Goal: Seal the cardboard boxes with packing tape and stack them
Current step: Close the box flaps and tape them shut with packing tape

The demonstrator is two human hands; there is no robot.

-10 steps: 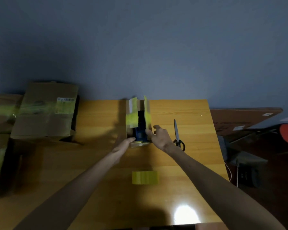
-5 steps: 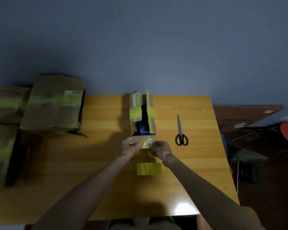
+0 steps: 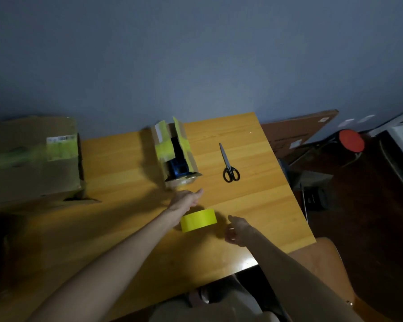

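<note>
At the worktop's (image 3: 126,159) far left a large box (image 3: 33,159), banded with yellow tape, sits closed. Moving right, at the centre, the small box (image 3: 175,154) stands with its top flaps up and parted, something blue showing inside; it is not yet sealed.

Just below it, toward six o'clock, the left hand (image 3: 186,198) reaches forward, palm low, fingers loosely spread and holding nothing, its tips just short of the box's near end. The tape roll (image 3: 198,220) lies right beside that wrist, at about five o'clock from the hand, standing on its edge with its axis running roughly from near to far across the worktop.

The right hand (image 3: 239,231) hovers at about four o'clock from the roll, close but apart from it, fingers curled and open, empty. It looks the better placed to take the roll, with a short move toward ten o'clock; the left forearm partly covers the roll's left side.

Farther right, scissors (image 3: 228,166) lie closed, blades pointing away, at three o'clock from the small box.
</note>
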